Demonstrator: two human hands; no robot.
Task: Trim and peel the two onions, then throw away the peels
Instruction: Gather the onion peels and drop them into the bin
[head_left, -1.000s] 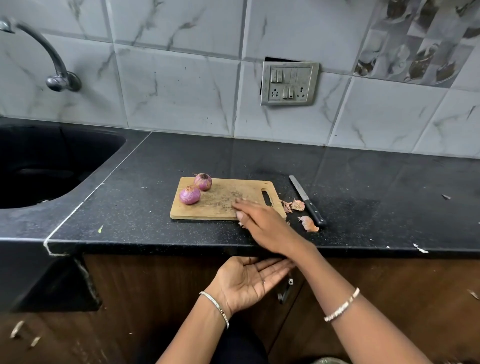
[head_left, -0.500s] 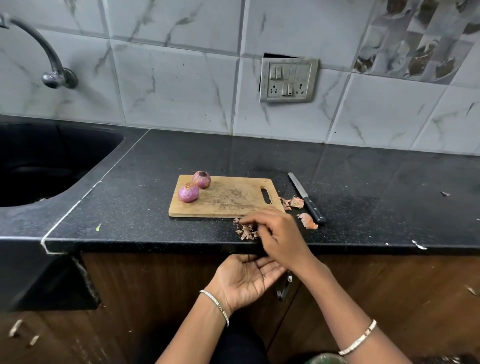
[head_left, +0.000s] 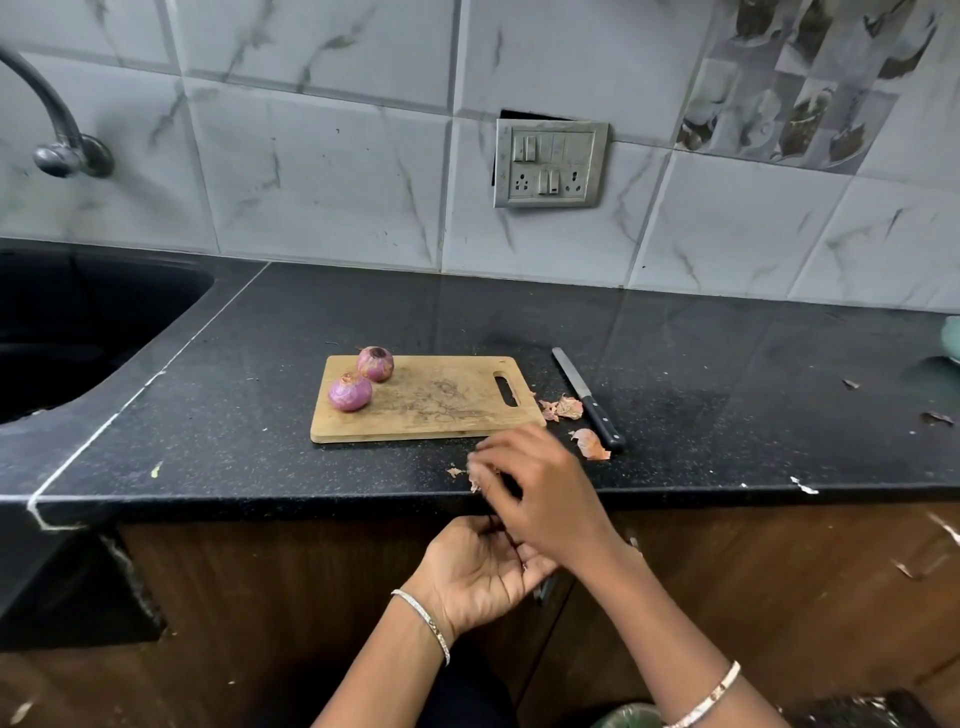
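Two onions sit on the left end of the board (head_left: 441, 410), snug against each other: back onion (head_left: 375, 364) at the far edge, front onion (head_left: 350, 392) just nearer, both bare and purple. Off the board's right end lies the knife (head_left: 587, 397), blade pointing away, with peels (head_left: 563, 408) between it and the board's handle slot and one more curl by the knife's handle. In front of the board's right corner, at the lip of the counter (head_left: 727, 395), small scraps (head_left: 456, 471) lie under the right hand (head_left: 540, 493). That hand is blurred, fingers bent down over the scraps, and I can't tell if it pinches any. Just below that lip, the left hand (head_left: 478, 577) waits palm up, loosely cupped.
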